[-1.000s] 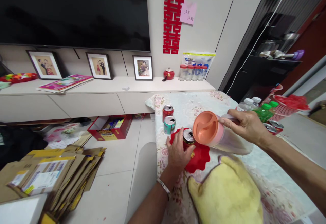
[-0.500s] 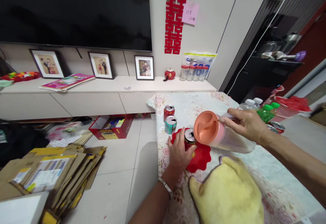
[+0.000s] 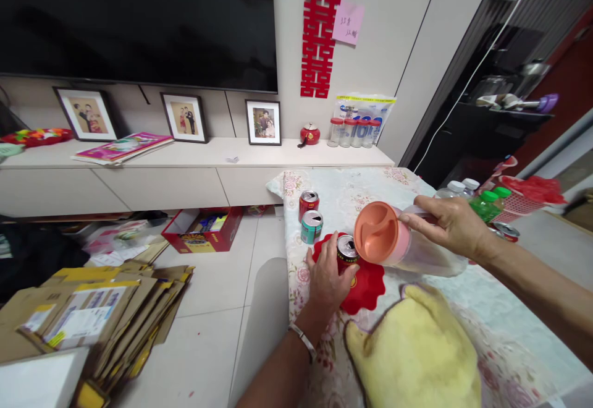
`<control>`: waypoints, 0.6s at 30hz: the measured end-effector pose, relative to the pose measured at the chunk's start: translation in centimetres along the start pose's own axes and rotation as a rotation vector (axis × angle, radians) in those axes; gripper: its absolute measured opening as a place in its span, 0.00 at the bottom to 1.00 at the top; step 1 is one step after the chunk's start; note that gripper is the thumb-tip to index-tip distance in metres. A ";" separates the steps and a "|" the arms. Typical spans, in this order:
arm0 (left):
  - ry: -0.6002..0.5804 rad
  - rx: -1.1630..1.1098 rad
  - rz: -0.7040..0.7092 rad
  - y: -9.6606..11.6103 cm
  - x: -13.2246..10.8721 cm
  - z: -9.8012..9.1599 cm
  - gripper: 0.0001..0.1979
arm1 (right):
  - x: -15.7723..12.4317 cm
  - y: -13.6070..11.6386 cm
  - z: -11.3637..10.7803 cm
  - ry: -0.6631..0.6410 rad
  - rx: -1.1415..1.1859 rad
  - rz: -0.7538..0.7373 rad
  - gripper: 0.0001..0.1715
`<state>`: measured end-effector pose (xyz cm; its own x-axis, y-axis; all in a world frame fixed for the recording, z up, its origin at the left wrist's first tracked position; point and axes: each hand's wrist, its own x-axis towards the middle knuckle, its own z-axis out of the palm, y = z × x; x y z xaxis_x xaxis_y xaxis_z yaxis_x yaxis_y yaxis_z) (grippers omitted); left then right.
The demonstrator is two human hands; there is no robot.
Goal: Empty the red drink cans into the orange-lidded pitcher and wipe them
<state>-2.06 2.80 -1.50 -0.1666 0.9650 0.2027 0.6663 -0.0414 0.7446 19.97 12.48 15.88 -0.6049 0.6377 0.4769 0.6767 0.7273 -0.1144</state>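
Note:
My left hand (image 3: pixel 326 277) is wrapped round the side of an opened drink can (image 3: pixel 347 248), which stands upright on a red scalloped mat (image 3: pixel 367 293). Its fingers hide part of the can. By its handle, my right hand (image 3: pixel 447 227) grips a clear pitcher (image 3: pixel 424 256) with an orange lid (image 3: pixel 376 233). The pitcher is tipped to the left, its lid right beside the can's top. Whether any liquid is flowing I cannot tell. Just behind stand a teal can (image 3: pixel 312 227) and a red can (image 3: pixel 309 205), both opened.
A yellow plush item (image 3: pixel 421 349) lies at the front of the flowered tablecloth (image 3: pixel 343 195). Bottles with green caps (image 3: pixel 487 205) and more cans (image 3: pixel 508 231) stand at the right. Left of the table are a grey chair (image 3: pixel 264 315) and flattened cardboard boxes (image 3: pixel 97 315).
Hardly anything differs. Both hands, the tilted pitcher and the can keep their places; the whole view has shifted very slightly.

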 end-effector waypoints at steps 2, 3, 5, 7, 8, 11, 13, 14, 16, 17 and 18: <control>0.006 0.007 0.007 0.0 0.0 0.0 0.37 | 0.1 0.0 0.0 0.007 -0.010 -0.019 0.32; 0.010 0.010 0.010 0.0 0.0 0.0 0.37 | 0.1 0.0 -0.1 0.009 -0.010 -0.027 0.32; 0.014 0.012 0.017 -0.1 -0.1 0.1 0.37 | 0.2 -0.1 -0.2 0.005 -0.006 -0.039 0.32; 0.019 0.010 0.024 -0.1 -0.1 0.1 0.37 | 0.4 -0.2 -0.3 -0.013 -0.003 -0.043 0.32; 0.024 0.009 0.028 -0.1 -0.1 0.2 0.37 | 0.4 -0.2 -0.3 -0.023 -0.007 -0.042 0.32; 0.038 0.008 0.038 -0.2 -0.1 0.3 0.37 | 0.5 -0.3 -0.5 -0.040 -0.033 -0.045 0.32; 0.039 0.009 0.036 -0.3 -0.1 0.3 0.37 | 0.5 -0.3 -0.5 -0.047 -0.042 -0.052 0.31; 0.040 0.011 0.035 -0.3 -0.1 0.3 0.37 | 0.6 -0.3 -0.5 -0.047 -0.044 -0.057 0.31; 0.042 0.018 0.035 -0.3 -0.2 0.3 0.37 | 0.6 -0.4 -0.6 -0.044 -0.051 -0.066 0.31; 0.045 0.023 0.038 -0.3 -0.2 0.3 0.37 | 0.6 -0.4 -0.6 -0.043 -0.056 -0.070 0.31; 0.048 0.026 0.041 -0.3 -0.2 0.3 0.37 | 0.7 -0.4 -0.6 -0.041 -0.060 -0.074 0.31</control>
<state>-1.99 2.75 -1.99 -0.1727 0.9490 0.2638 0.6921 -0.0736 0.7181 19.53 12.46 16.75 -0.6701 0.5936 0.4455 0.6525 0.7573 -0.0275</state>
